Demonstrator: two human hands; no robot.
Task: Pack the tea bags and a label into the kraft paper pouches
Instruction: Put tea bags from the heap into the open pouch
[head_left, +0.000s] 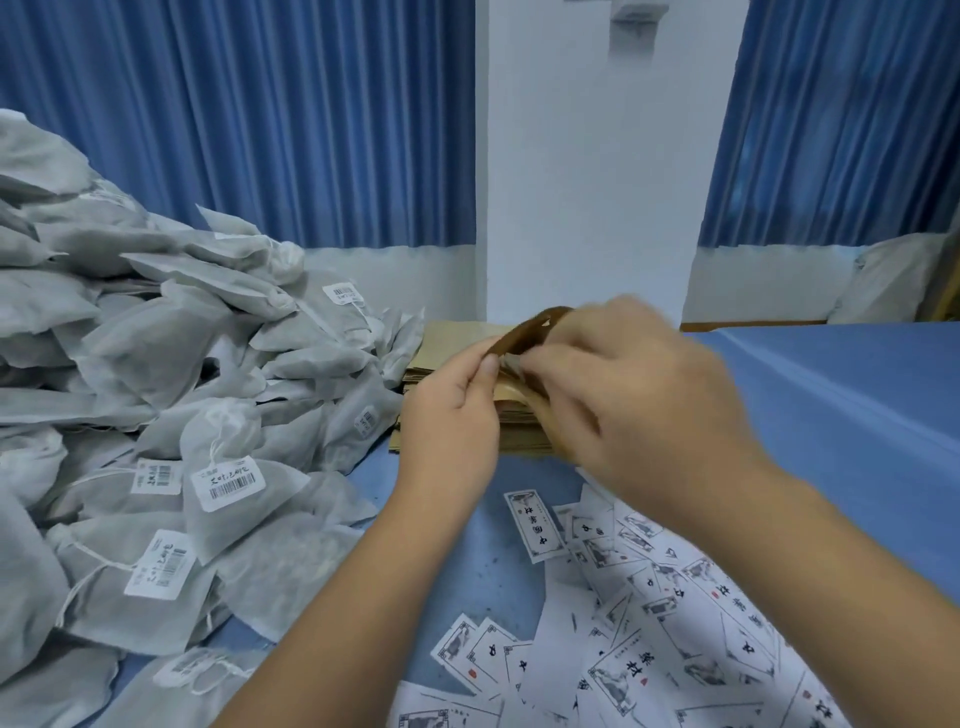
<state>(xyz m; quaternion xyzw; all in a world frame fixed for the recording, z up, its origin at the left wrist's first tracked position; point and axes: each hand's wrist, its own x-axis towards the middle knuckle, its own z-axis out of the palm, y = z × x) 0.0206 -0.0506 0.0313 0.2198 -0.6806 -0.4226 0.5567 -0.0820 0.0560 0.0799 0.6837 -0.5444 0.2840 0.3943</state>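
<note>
Kraft paper pouch (524, 332) hangs just above the stack of flat pouches (452, 343), its mouth bowed open. The left hand (452, 421) pinches the near lip between thumb and fingers. The right hand (639, 400) is at the mouth too, but blur hides whether it grips. The paper is probably light, stiff and easily creased (best held by the lips). Tea bags (156, 338), likely soft and limp, lie heaped to the left.
</note>
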